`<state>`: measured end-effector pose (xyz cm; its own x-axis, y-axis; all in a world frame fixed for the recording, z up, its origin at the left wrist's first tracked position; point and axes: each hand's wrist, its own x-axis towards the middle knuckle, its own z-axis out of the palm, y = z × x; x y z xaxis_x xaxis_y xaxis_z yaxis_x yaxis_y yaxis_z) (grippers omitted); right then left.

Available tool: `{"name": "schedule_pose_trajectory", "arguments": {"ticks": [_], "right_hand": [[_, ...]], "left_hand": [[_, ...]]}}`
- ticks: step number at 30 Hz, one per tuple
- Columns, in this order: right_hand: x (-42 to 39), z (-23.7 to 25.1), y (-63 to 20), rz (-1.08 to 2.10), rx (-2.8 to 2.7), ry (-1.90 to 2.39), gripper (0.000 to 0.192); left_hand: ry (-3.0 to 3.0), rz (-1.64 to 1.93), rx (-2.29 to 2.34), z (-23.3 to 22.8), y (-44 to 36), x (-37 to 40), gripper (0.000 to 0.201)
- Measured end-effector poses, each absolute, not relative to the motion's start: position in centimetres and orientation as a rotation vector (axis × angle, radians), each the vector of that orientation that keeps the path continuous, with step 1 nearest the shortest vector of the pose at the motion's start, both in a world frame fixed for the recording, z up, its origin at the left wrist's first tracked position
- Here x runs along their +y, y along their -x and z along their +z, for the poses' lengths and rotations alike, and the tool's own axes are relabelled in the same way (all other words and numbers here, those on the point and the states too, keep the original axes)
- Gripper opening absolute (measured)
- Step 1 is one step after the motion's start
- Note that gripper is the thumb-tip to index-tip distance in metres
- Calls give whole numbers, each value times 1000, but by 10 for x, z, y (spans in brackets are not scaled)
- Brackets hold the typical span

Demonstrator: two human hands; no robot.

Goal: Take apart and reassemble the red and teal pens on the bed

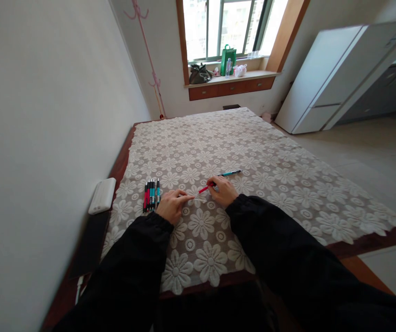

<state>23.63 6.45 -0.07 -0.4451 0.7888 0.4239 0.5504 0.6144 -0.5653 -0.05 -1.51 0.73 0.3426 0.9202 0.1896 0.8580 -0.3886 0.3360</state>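
My right hand (223, 191) is closed round a red pen barrel (203, 189), which points left toward my other hand. Close behind its knuckles lies a teal pen (231, 173) with a dark end. My left hand (173, 204) has its fingers drawn together, the index finger reaching right; what they grip is too small to make out. Just off that fingertip is a thin whitish stick (201, 200), low over the cloth or on it. Left of this hand, several red and teal pens (151, 195) lie side by side, roughly parallel.
A flowered lace cloth (201, 223) covers the table. Along its left edge, by the wall, are a white power bank (102, 196) and a dark flat object (89, 244) with a white cable (79, 288). Beyond stand a white fridge (336, 74) and a windowsill holding a green bag (228, 61).
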Motion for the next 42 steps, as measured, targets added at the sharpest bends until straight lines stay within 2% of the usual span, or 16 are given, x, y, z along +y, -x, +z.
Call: {"name": "schedule_pose_trajectory", "arguments": {"ticks": [6, 14, 26, 32, 42], "right_hand": [[60, 5, -238, 377, -2238, 939, 22], [55, 6, -237, 390, -2421, 714, 6], [58, 2, -239, 345, -2485, 673, 5], [57, 3, -238, 348, -2479, 715, 7], [56, 1, -238, 339, -2485, 749, 13]], "left_hand": [[-2484, 449, 1629, 11, -3, -17, 53], [-2355, 632, 1629, 13, -7, -19, 26], [-2287, 742, 1612, 10, -5, -17, 25], [-2212, 770, 1805, 10, 0, -14, 26], [-2378, 665, 1785, 10, 1, -15, 22]]}}
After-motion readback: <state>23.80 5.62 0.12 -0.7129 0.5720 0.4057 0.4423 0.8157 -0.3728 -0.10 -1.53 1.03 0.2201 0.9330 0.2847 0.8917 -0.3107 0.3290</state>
